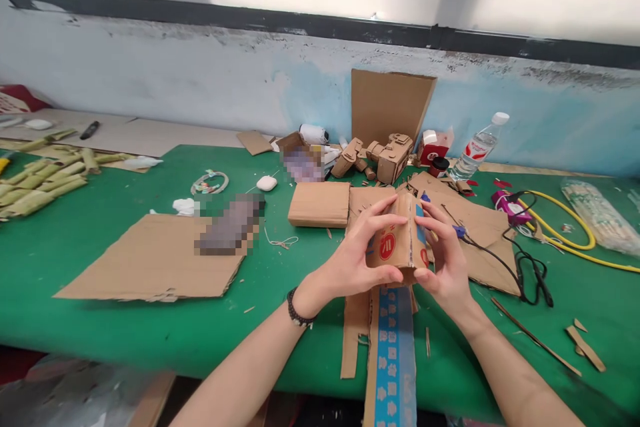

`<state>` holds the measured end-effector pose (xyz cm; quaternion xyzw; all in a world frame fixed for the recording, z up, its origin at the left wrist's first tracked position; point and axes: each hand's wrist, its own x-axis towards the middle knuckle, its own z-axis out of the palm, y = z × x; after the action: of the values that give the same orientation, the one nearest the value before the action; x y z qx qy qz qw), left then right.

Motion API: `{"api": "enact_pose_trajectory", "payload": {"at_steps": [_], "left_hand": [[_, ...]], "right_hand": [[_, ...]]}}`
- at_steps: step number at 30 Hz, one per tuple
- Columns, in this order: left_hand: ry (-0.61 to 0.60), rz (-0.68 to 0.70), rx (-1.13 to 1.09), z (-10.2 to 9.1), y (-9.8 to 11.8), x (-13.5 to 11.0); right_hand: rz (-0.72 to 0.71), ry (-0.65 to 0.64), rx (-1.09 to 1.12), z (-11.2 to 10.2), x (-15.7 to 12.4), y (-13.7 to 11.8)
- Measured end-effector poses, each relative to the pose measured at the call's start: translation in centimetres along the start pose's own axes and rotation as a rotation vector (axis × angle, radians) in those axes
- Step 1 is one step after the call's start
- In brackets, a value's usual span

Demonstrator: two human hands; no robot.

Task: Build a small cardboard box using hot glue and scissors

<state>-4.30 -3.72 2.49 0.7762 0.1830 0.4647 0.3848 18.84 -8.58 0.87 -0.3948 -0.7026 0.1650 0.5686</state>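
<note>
Between both hands is a bent piece of printed cardboard (393, 240), folded into a rounded tube shape with a seam facing me. My left hand (367, 240) grips its left side, fingers on top and thumb at the lower edge. On the other side my right hand (445, 257) holds it the same way, its thumb close to the left thumb. Under it lies a long cardboard strip with blue printed tape (393, 360). A small closed cardboard box (320, 204) sits to the left of the hands.
Behind stand a cardboard camera model (394, 157), a water bottle (479, 145) and a leaning cardboard sheet (393, 103). A flat cardboard piece (150, 260) lies left on the green table (280, 327). At right are a yellow cable (575, 237) and a purple device (510, 207).
</note>
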Motion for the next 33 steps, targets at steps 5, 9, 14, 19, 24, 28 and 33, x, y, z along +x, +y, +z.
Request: {"api": "enact_pose_trajectory", "payload": {"at_steps": [5,9,14,19,24,28,33], "left_hand": [[0.028,0.073,0.056,0.1,-0.6,-0.1],[0.041,0.089,0.073,0.1,-1.1,-0.1],[0.037,0.116,0.095,0.1,-1.3,-0.2],[0.026,0.12,0.122,-0.1,-1.3,-0.4],[0.013,0.057,0.148,-0.1,-1.3,-0.4],[0.058,0.067,0.162,-0.1,-1.7,-0.3],[0.158,0.118,0.219,-0.6,-2.4,-0.1]], "right_hand": [[0.039,-0.03,0.013,0.1,0.1,-0.8],[0.048,-0.017,0.02,0.1,0.2,-1.1],[0.088,-0.021,0.015,0.2,0.0,-0.8],[0.098,-0.015,0.059,0.6,-0.4,-0.3],[0.103,-0.026,0.1,0.8,-0.5,0.3],[0.14,-0.104,0.123,0.9,0.0,0.4],[0.128,-0.27,0.021,-1.4,2.2,0.0]]}}
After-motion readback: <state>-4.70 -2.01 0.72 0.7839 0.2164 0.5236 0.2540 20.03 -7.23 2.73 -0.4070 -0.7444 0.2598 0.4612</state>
